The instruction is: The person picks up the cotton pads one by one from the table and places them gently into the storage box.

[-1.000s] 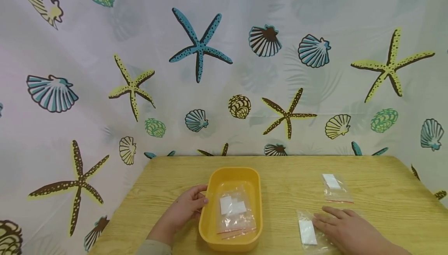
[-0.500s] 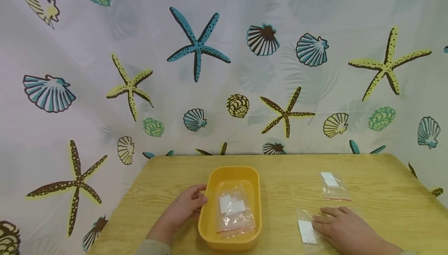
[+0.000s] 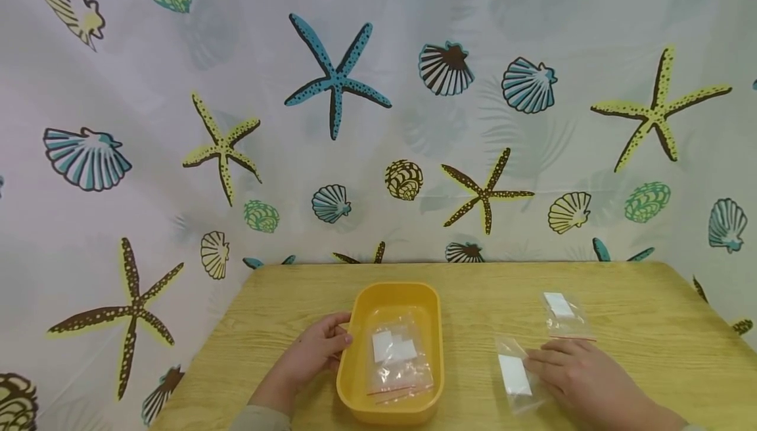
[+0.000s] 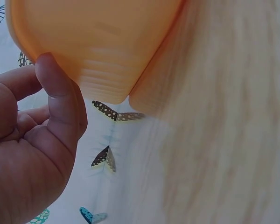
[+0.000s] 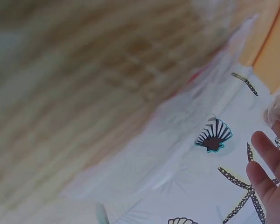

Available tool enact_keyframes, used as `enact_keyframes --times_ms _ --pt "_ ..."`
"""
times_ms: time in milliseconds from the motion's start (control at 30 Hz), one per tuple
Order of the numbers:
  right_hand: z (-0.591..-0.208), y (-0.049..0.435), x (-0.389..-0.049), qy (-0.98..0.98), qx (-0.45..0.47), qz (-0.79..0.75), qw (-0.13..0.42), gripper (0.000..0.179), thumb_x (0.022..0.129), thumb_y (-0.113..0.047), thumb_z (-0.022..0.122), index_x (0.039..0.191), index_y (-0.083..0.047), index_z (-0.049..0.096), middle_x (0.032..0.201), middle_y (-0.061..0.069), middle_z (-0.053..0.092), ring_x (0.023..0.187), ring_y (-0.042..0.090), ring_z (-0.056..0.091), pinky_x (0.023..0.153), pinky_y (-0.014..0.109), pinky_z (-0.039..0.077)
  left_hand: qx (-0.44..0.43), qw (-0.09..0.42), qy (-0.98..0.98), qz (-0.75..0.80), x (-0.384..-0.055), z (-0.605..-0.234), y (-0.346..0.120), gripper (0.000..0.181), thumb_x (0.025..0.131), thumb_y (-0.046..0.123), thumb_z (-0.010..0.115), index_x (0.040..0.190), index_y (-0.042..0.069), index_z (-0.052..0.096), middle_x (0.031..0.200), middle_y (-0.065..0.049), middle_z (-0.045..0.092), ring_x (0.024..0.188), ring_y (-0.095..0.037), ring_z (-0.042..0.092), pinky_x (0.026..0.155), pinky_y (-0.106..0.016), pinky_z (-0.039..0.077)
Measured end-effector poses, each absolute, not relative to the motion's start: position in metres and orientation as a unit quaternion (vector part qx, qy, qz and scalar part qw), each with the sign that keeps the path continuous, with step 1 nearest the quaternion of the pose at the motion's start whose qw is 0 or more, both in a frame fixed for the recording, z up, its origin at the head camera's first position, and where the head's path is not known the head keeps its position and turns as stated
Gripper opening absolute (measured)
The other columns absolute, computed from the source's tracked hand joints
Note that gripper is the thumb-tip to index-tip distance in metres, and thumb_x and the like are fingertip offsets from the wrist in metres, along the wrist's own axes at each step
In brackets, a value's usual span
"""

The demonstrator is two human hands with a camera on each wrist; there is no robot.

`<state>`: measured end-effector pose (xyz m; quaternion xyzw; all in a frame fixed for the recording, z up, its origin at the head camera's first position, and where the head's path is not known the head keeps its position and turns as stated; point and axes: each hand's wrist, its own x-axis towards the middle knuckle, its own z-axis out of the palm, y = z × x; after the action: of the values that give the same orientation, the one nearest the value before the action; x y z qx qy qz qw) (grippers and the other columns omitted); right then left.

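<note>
In right hand (image 3: 582, 378): clear plastic bag (image 3: 515, 376), glossy, white-patched.

No text, label, brand, number or sign can be read in any view; the white inserts (image 3: 405, 350) in the bags inside the yellow tray (image 3: 390, 407) show no legible lettering; neither does the insert in the near bag (image 3: 507, 347) nor that in the far bag (image 3: 569, 327); the patterned curtain (image 3: 367, 175) bears pictures, with no readable words
</note>
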<state>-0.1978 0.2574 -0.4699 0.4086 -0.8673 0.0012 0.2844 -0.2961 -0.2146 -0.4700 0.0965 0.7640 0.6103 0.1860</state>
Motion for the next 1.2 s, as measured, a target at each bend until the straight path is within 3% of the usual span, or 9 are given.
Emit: enact_keyframes --times_ms 167,267,400,500,600,700,767,867,1200 --pt "-0.461 0.251 -0.199 -0.868 0.403 0.019 0.290 0.031 0.093 -0.025 0.072 0.123 -0.017 0.075 0.120 -0.004 0.072 0.107 0.020 0.066 0.080 0.045 0.056 0.096 0.187 0.763 0.612 -0.295 -0.470 -0.214 0.059 0.105 0.020 0.058 0.155 0.003 0.034 0.115 -0.020 0.055 0.090 -0.027 0.063 0.074 -0.040 0.058" --pt "-0.456 0.245 -0.201 -0.867 0.400 0.032 0.296 0.029 0.104 -0.032 0.059 0.123 -0.017 0.075 0.122 -0.004 0.071 0.110 0.020 0.065 0.082 0.045 0.056 0.098 0.187 0.763 0.611 -0.295 -0.469 -0.214 0.058 0.105 0.019 0.058 0.155 0.002 0.034 0.115 -0.021 0.055 0.090 -0.027 0.063 0.074 -0.040 0.058" --pt "-0.451 0.235 -0.202 -0.861 0.399 0.045 0.311 0.052 0.112 -0.042 0.031 0.123 -0.018 0.075 0.124 -0.005 0.071 0.112 0.021 0.065 0.083 0.045 0.056 0.100 0.188 0.764 0.610 -0.294 -0.468 -0.213 0.059 0.105 0.019 0.058 0.155 0.002 0.033 0.115 -0.020 0.055 0.090 -0.027 0.063 0.074 -0.040 0.058" --pt "-0.449 0.226 -0.206 -0.856 0.400 0.053 0.323 0.060 0.112 -0.044 0.023 0.122 -0.018 0.076 0.123 -0.005 0.071 0.111 0.021 0.064 0.083 0.045 0.055 0.099 0.189 0.762 0.611 -0.294 -0.468 -0.213 0.058 0.105 0.019 0.057 0.155 0.001 0.033 0.115 -0.020 0.055 0.090 -0.027 0.063 0.074 -0.040 0.058" --pt "-0.448 0.218 -0.210 -0.850 0.402 0.062 0.334 0.057 0.112 -0.043 0.025 0.121 -0.018 0.076 0.122 -0.005 0.071 0.110 0.021 0.065 0.083 0.045 0.055 0.097 0.188 0.762 0.613 -0.294 -0.468 -0.213 0.058 0.105 0.018 0.057 0.155 0.001 0.033 0.115 -0.020 0.054 0.090 -0.027 0.063 0.074 -0.040 0.058" --pt "-0.447 0.210 -0.213 -0.847 0.405 0.069 0.339 0.036 0.109 -0.035 0.047 0.120 -0.018 0.077 0.122 -0.005 0.071 0.109 0.021 0.065 0.083 0.045 0.055 0.096 0.186 0.763 0.612 -0.294 -0.467 -0.213 0.057 0.105 0.017 0.057 0.155 0.001 0.034 0.114 -0.020 0.054 0.089 -0.026 0.062 0.074 -0.040 0.058" --pt "-0.447 0.204 -0.215 -0.849 0.402 0.069 0.335 0.025 0.100 -0.027 0.065 0.121 -0.019 0.077 0.122 -0.005 0.071 0.109 0.020 0.066 0.083 0.045 0.056 0.097 0.185 0.764 0.610 -0.294 -0.468 -0.213 0.057 0.105 0.017 0.057 0.155 0.001 0.034 0.113 -0.020 0.055 0.089 -0.026 0.062 0.074 -0.040 0.058" --pt "-0.446 0.196 -0.218 -0.852 0.399 0.071 0.331 0.037 0.084 -0.018 0.080 0.120 -0.019 0.077 0.122 -0.005 0.071 0.108 0.020 0.066 0.083 0.044 0.056 0.101 0.185 0.764 0.609 -0.294 -0.468 -0.214 0.057 0.105 0.017 0.056 0.155 0.001 0.033 0.113 -0.020 0.055 0.089 -0.026 0.063 0.074 -0.040 0.058" --pt "-0.444 0.165 -0.233 -0.842 0.399 0.107 0.347 0.033 0.085 -0.015 0.078 0.119 -0.016 0.077 0.121 -0.003 0.072 0.107 0.020 0.067 0.090 0.042 0.055 0.099 0.186 0.762 0.612 -0.296 -0.470 -0.214 0.057 0.106 0.018 0.057 0.155 0.003 0.034 0.114 -0.020 0.054 0.090 -0.027 0.062 0.075 -0.041 0.058"
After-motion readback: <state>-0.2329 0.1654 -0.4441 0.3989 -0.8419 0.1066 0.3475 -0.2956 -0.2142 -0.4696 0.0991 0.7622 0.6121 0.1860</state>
